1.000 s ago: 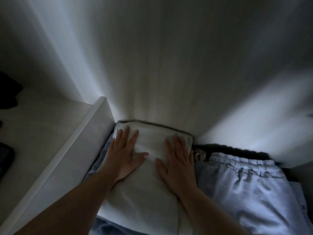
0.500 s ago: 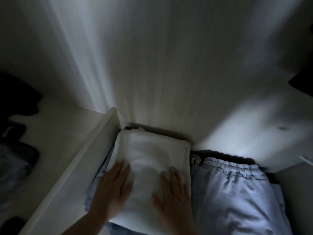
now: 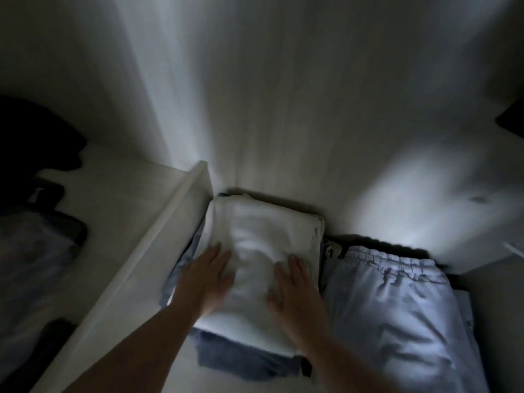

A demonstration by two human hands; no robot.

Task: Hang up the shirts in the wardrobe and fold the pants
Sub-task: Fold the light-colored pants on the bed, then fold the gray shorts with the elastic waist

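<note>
Both hands lie flat, fingers straight, on the folded white pants point(image 3: 263, 239): left hand point(image 3: 208, 279) near their left edge, right hand point(image 3: 295, 290) near their right. The pants top a stack in the shelf's point(image 3: 181, 373) back left corner, against the divider point(image 3: 158, 239), with grey sweatpants point(image 3: 397, 307) just beside on the right.

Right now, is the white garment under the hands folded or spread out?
Folded. The white garment is a compact rectangle with layered edges at its far right corner, stacked on blue clothing, both hands flat on it.
</note>
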